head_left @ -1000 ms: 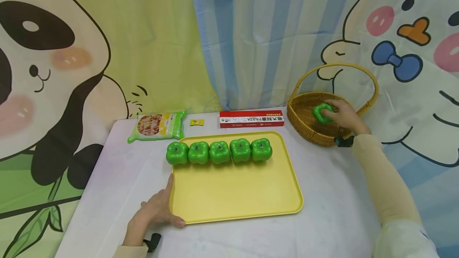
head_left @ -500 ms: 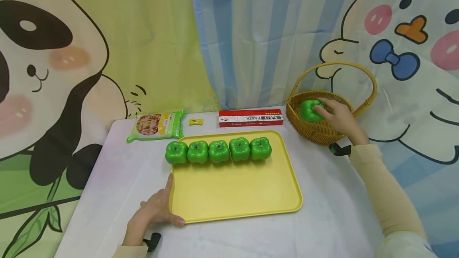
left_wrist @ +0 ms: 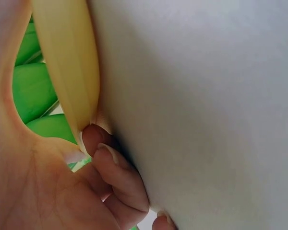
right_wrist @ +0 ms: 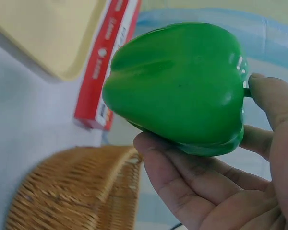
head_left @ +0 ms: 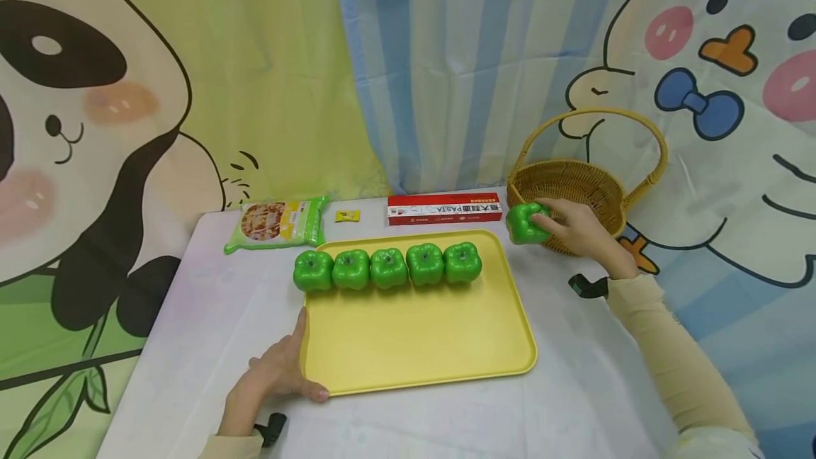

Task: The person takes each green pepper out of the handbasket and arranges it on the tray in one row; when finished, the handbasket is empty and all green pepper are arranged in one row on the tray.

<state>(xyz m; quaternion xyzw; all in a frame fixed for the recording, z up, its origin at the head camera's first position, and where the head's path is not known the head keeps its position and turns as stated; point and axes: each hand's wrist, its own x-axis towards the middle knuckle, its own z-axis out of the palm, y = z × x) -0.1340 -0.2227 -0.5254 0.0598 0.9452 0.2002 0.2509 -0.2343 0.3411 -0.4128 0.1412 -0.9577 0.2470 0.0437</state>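
Note:
My right hand (head_left: 576, 229) holds a green bell pepper (head_left: 528, 224) at the near left of the wicker basket (head_left: 567, 183). In the right wrist view the thumb lies by the stem of the bell pepper (right_wrist: 177, 86), and the other fingers support it from below. At the near left corner of the yellow tray (head_left: 414, 342), my left hand (head_left: 277, 374) grips the rim. Curled fingers (left_wrist: 117, 172) meet the tray's edge in the left wrist view. Several green bell peppers (head_left: 389, 268) stand in a row along the tray's far side, the leftmost overlapping the rim.
Behind the tray lie a green food packet (head_left: 277, 224), a small yellow sachet (head_left: 347, 216) and a red and white pasta box (head_left: 444, 209). The basket's tall handle (head_left: 599, 112) arches upward. A printed curtain (head_left: 440, 76) hangs just beyond the white table.
My right hand has lifted the bell pepper out of the basket and carried it left and nearer, past the basket's rim. The left hand stays at the tray's corner.

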